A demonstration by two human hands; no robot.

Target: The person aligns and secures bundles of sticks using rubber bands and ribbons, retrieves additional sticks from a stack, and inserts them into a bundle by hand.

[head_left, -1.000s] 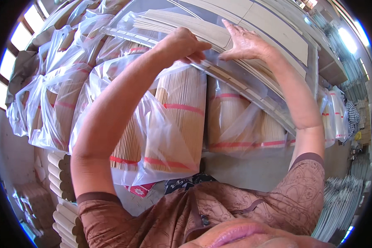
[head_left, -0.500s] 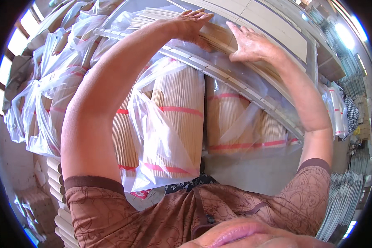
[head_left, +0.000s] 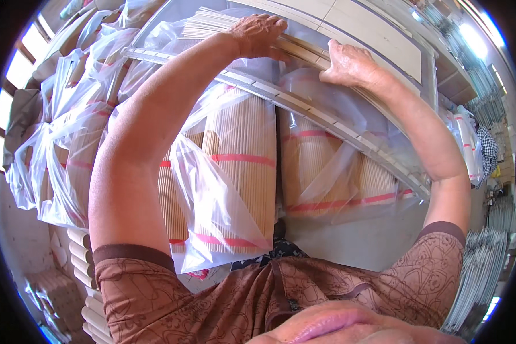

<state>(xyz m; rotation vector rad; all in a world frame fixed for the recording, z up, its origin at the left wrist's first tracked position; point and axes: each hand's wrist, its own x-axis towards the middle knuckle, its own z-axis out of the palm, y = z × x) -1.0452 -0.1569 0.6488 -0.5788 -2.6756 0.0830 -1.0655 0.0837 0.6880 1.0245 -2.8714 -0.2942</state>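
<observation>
A bundle of long thin wooden sticks (head_left: 305, 51) lies across the far side of a metal-edged frame, its pale ends (head_left: 208, 24) fanned out to the left. My left hand (head_left: 260, 35) is closed over the bundle, the back of the hand facing up and the fingers bent down around it. Farther right along the same sticks, my right hand (head_left: 350, 64) has its fingers curled in and its thumb raised, and it grips the bundle. Part of the sticks is hidden under both hands and my right forearm.
A slotted metal rail (head_left: 321, 117) crosses in front of me. Below it stand plastic-wrapped rolls of slats (head_left: 241, 166) with red bands, and more (head_left: 315, 172) to the right. Bagged bundles (head_left: 57, 149) fill the left. A pale panel (head_left: 378, 40) lies beyond my hands.
My right hand's fingers, spread before, have curled in on the sticks. My left hand has shifted slightly left, its fingers more bent. The pale stick ends are fanned wider.
</observation>
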